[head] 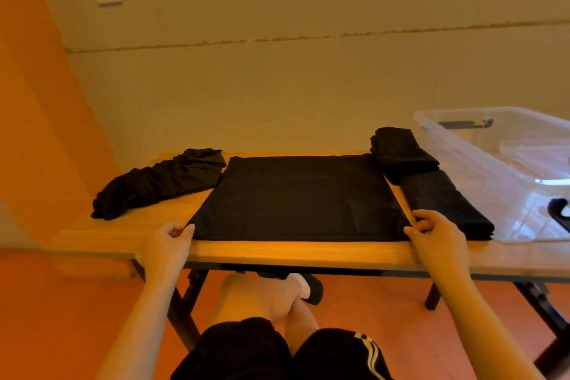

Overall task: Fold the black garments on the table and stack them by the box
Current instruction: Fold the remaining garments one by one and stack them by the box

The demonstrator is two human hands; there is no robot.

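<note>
Soft, limp black garment [296,197] spread flat on the counter [277,248]
Left hand [168,245] and right hand [438,234] fingers pinch its near corners, the best hold

Bare forearms; black shorts [277,352] with pale side stripes; white sock [303,285]; dark shoe [316,288].

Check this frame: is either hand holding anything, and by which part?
Both hold the flat black garment: the left hand pinches its near left corner, the right hand pinches its near right corner, at the table's front edge.
</note>
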